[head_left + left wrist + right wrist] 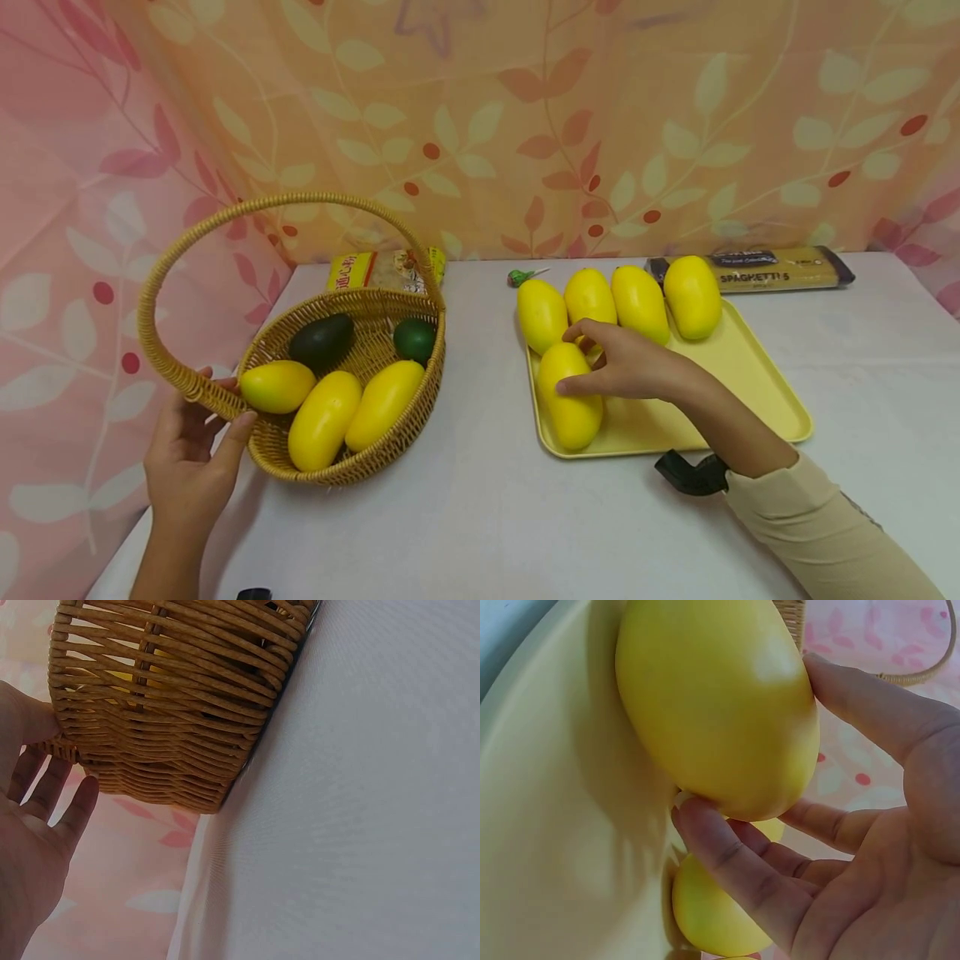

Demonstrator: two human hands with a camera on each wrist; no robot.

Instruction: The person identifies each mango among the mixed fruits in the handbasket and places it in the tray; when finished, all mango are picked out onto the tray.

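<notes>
My left hand grips the left rim of a wicker basket at the foot of its handle, thumb on the near side. Inside the basket lie three yellow mangoes, a dark avocado and a round green fruit. On the yellow tray, my right hand holds the nearest mango between thumb and fingers. In the right wrist view the fingertips touch this mango's end. Several more mangoes stand in a row along the tray's back edge.
Behind the basket lies a yellow food packet. A green-wrapped lollipop is near the tray's back left corner, and a spaghetti pack lies behind its right side. Floral cloth hangs behind the white table.
</notes>
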